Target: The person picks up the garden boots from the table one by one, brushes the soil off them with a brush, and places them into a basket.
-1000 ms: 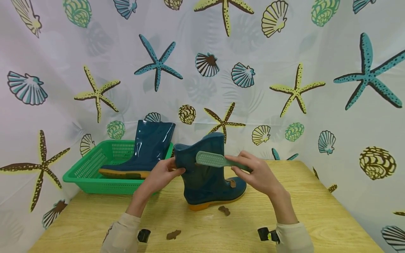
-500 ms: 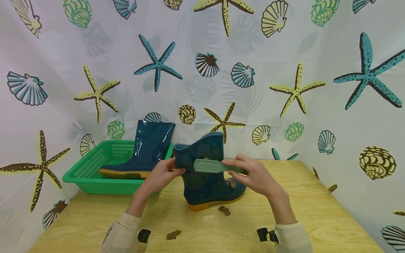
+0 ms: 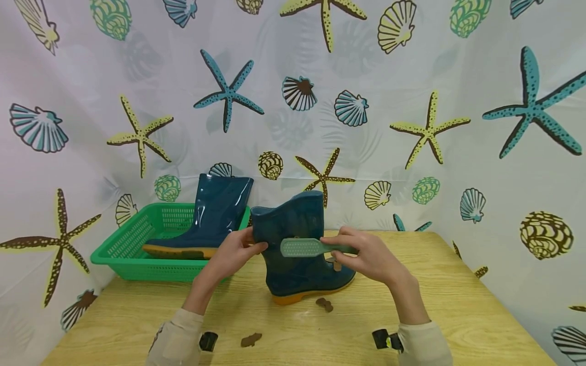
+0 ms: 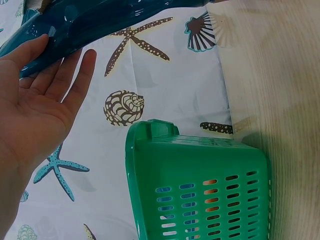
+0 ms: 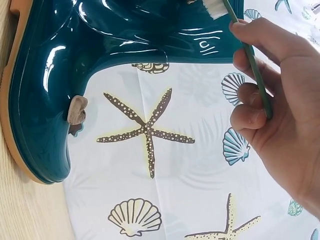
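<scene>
A dark blue rubber boot (image 3: 293,277) with an orange sole stands upright on the table, toe to the right. My left hand (image 3: 235,252) holds the back of its shaft, thumb on the near side and fingers behind; the left wrist view shows this hand (image 4: 42,102) at the boot (image 4: 95,20). In my right hand (image 3: 366,254) is a green long-handled brush (image 3: 302,247), its head across the shaft's near side. White bristles (image 5: 215,7) face the boot in the right wrist view. A brown clump (image 5: 77,110) sticks to the boot's instep.
Behind on the left stands a green plastic basket (image 3: 151,269) holding a second blue boot (image 3: 220,206). Brown pieces (image 3: 324,304) lie in front of the standing boot, with another brown piece (image 3: 251,339) closer to me. A curtain (image 3: 293,132) printed with sea creatures hangs behind the table.
My right hand and the brush have moved down along the boot's shaft, and slightly left. The clump on the instep has tilted a little. My left hand keeps its place.
</scene>
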### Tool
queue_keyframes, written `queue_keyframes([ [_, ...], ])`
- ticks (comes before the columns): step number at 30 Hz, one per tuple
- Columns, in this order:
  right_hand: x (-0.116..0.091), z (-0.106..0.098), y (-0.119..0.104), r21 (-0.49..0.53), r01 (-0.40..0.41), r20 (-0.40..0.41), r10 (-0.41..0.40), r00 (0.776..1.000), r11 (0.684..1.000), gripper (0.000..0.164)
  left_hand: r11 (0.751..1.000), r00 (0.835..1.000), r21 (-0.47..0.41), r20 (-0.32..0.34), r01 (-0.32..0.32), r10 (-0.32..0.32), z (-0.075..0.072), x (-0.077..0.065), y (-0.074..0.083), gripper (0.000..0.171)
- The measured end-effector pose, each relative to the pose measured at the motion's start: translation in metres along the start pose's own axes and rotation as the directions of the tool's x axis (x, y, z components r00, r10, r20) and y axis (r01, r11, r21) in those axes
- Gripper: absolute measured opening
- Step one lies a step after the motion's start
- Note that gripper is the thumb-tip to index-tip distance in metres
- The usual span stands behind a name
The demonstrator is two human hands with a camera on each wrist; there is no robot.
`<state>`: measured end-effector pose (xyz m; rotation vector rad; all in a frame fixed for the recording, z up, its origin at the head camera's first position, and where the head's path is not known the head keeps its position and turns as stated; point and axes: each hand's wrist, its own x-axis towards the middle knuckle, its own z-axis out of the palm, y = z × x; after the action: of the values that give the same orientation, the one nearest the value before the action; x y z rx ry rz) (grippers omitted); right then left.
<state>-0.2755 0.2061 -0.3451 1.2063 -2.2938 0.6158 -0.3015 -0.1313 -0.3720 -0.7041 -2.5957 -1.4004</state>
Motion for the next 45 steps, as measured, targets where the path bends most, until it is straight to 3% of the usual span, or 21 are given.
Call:
queue_keyframes([
  [5,-0.002,-0.001,0.002,0.058,0.010,-0.044,-0.008,0.999,0.998,0.035,1.000,1.000,-0.002,0.000,-0.002,0.002,0.000,0.000,-0.001,0.036],
  [11,-0.003,-0.003,0.005,0.035,0.032,-0.093,-0.028,0.995,0.999,0.038,1.000,1.000,0.003,-0.004,-0.015,0.015,0.000,0.000,-0.003,0.035],
  [20,-0.004,-0.006,0.008,0.038,0.029,-0.095,-0.026,0.995,0.999,0.039,1.000,1.000,-0.006,-0.007,-0.011,0.011,0.000,0.000,0.000,0.035],
  [32,-0.006,-0.008,0.009,0.022,-0.013,-0.101,0.015,0.995,1.000,0.038,1.000,1.000,0.002,-0.001,-0.012,0.012,-0.001,0.000,-0.004,0.033],
  [45,-0.017,-0.019,0.020,0.005,-0.116,-0.137,0.115,0.984,0.993,0.035,1.000,1.000,-0.001,-0.005,-0.016,0.016,-0.001,0.000,-0.006,0.034],
])
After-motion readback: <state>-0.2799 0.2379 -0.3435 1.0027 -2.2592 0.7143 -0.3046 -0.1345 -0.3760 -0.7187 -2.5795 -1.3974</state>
